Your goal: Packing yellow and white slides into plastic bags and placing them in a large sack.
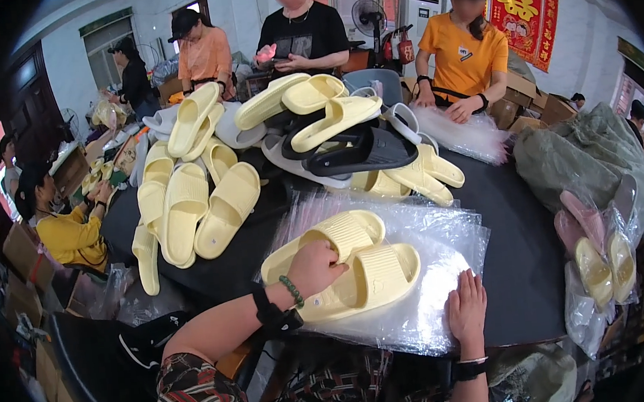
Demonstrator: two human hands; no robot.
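My left hand (314, 269) is closed on a pair of pale yellow slide slippers, its fingers curled in where the two straps meet. The near slipper (381, 273) and the far slipper (343, 229) lie side by side, toes to the right. Under them is a stack of clear plastic bags (415, 330) on the black table (523, 261). At the right edge of the stack my right hand (467, 307) rests flat on the plastic, fingers stretched out and holding nothing. The left fingertips are partly hidden by the slippers.
Beyond the bags rises a heap of yellow slippers (186, 204), with black slippers (363, 152) and grey ones among them. Bagged slippers (595, 255) hang off the table's right side by a green sack (583, 150). Across the table, a person in orange (465, 50) handles more clear bags (468, 133).
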